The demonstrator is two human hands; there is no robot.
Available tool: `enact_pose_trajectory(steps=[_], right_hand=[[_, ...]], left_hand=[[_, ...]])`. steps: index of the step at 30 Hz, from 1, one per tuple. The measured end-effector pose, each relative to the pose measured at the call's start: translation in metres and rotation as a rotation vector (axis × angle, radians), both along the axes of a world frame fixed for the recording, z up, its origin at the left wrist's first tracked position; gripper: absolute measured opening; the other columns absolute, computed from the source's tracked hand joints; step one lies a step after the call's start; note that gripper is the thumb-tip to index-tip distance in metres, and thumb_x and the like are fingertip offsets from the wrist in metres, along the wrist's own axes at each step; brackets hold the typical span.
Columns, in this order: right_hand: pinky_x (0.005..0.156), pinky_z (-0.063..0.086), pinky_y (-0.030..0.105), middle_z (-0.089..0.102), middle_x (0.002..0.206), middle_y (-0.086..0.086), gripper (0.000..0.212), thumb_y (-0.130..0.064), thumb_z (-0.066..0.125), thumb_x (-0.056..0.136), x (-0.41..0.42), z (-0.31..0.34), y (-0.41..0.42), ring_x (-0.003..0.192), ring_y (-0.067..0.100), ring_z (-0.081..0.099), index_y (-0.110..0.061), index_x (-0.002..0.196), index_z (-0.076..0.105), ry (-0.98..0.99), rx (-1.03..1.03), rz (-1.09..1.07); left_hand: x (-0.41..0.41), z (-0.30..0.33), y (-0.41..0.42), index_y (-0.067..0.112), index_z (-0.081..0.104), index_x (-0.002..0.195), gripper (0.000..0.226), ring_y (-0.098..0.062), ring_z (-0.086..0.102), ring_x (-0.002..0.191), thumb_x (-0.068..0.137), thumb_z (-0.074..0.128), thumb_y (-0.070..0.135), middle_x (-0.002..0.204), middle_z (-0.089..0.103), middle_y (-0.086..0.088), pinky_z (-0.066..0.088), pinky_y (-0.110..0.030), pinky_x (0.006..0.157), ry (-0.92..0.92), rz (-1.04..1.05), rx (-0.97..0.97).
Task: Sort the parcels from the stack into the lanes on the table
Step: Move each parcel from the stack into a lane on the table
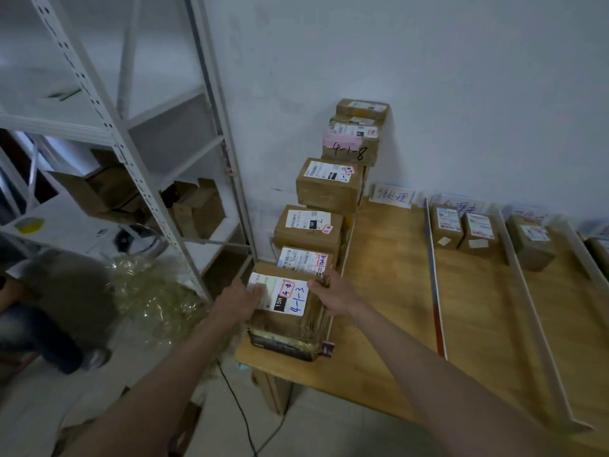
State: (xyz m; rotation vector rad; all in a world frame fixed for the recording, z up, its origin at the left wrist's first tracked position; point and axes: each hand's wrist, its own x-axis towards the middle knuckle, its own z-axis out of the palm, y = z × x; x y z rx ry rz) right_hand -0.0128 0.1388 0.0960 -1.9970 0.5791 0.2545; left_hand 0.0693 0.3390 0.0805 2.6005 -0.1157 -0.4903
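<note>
- Head view: wooden bench (pixel 389 291) against a pale wall, split into lanes by rails (pixel 434 285); metal shelving (pixel 138 166) stands left.
- Nearest parcel (pixel 285 311), marked "4-1-3" and "15H", sits at the bench's near-left corner, left hand (pixel 239 300) and right hand (pixel 334 293) gripping its sides.
- Another parcel in the stack reads "4-1-8" (pixel 350 150).

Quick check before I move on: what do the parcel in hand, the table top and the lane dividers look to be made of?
Parcel: brown corrugated cardboard by its look, glossy tape wrapped over it, white paper label on top.
Table top: light wood or wood laminate, showing grain.
Lane dividers: thin pale strips, likely plastic or painted metal; I can't tell which.
</note>
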Motion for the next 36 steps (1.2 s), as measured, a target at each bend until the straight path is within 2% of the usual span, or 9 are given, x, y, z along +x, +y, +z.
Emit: enact_pose_trajectory(steps=[2,6,11,16,20,24,26,31,36], right_hand=[[0.087,0.058,0.04,0.049,0.143,0.005,0.055,-0.04,0.053,0.099,0.001,-0.004,0.005,0.1,0.02,0.058,-0.019,0.148,0.036,-0.021,0.014,-0.021],[0.084,0.058,0.036,0.053,0.14,0.006,0.047,-0.034,0.054,0.1,0.0,-0.002,0.006,0.115,0.024,0.059,-0.015,0.143,0.044,-0.045,0.087,-0.062],[0.08,0.06,0.031,0.059,0.136,0.001,0.058,-0.05,0.062,0.092,-0.008,0.027,-0.008,0.119,0.023,0.06,-0.019,0.14,0.05,-0.024,0.184,-0.059],[0.087,0.055,0.031,0.061,0.13,0.001,0.059,-0.055,0.064,0.088,-0.027,0.063,-0.038,0.112,0.022,0.061,-0.019,0.135,0.056,0.124,0.183,-0.011],[0.082,0.055,0.024,0.069,0.119,0.0,0.053,-0.045,0.067,0.089,-0.057,0.079,-0.071,0.102,0.011,0.066,-0.013,0.13,0.06,0.087,0.258,-0.075],[0.063,0.058,0.023,0.074,0.106,0.004,0.044,-0.034,0.071,0.089,-0.096,0.084,-0.104,0.086,0.011,0.071,-0.005,0.121,0.065,0.036,0.258,-0.202],[0.063,0.059,0.026,0.074,0.103,0.006,0.046,-0.034,0.074,0.087,-0.114,0.079,-0.123,0.085,0.015,0.073,-0.004,0.12,0.064,0.015,0.234,-0.287],[0.076,0.062,0.037,0.072,0.102,0.011,0.052,-0.041,0.074,0.086,-0.164,0.057,-0.171,0.088,0.024,0.073,-0.001,0.117,0.062,0.051,0.17,-0.465],[0.057,0.06,0.03,0.069,0.106,0.012,0.058,-0.037,0.074,0.087,-0.211,0.044,-0.216,0.083,0.023,0.07,0.001,0.125,0.055,0.083,0.176,-0.575]], left_hand=[[0.0,-0.004,0.003,0.005,0.043,0.136,0.055,-0.033,0.057,0.116,0.102,0.041,0.048,0.131,0.057,-0.018,0.046,-0.037,0.086,-0.025,-0.022,-0.047],[0.002,0.003,0.007,0.009,0.048,0.132,0.05,-0.03,0.06,0.11,0.101,0.043,0.048,0.125,0.062,-0.015,0.052,-0.042,0.088,-0.061,-0.049,-0.124],[0.011,0.039,-0.005,0.014,0.051,0.136,0.051,-0.026,0.061,0.113,0.099,0.046,0.05,0.129,0.062,-0.008,0.047,-0.031,0.077,-0.118,-0.142,-0.2],[0.016,0.081,-0.039,0.018,0.048,0.143,0.054,-0.026,0.058,0.119,0.099,0.05,0.048,0.137,0.058,-0.007,0.046,-0.033,0.088,-0.137,-0.34,-0.234],[0.011,0.098,-0.079,0.019,0.047,0.144,0.056,-0.027,0.053,0.126,0.097,0.054,0.048,0.143,0.054,-0.007,0.044,-0.036,0.1,-0.089,-0.454,-0.28],[-0.009,0.103,-0.131,0.018,0.055,0.136,0.049,-0.018,0.056,0.109,0.096,0.055,0.047,0.134,0.061,-0.006,0.042,-0.029,0.087,-0.121,-0.582,-0.308],[-0.021,0.098,-0.156,0.018,0.052,0.139,0.056,-0.021,0.058,0.115,0.095,0.055,0.052,0.135,0.06,-0.005,0.043,-0.029,0.086,-0.11,-0.611,-0.334],[-0.056,0.079,-0.208,0.02,0.054,0.137,0.055,-0.016,0.056,0.107,0.1,0.038,0.056,0.13,0.062,-0.003,0.046,-0.031,0.086,-0.143,-0.676,-0.285],[-0.081,0.055,-0.249,0.014,0.057,0.132,0.071,-0.027,0.052,0.123,0.094,0.028,0.066,0.138,0.055,-0.012,0.043,-0.043,0.103,-0.168,-0.74,-0.089]])
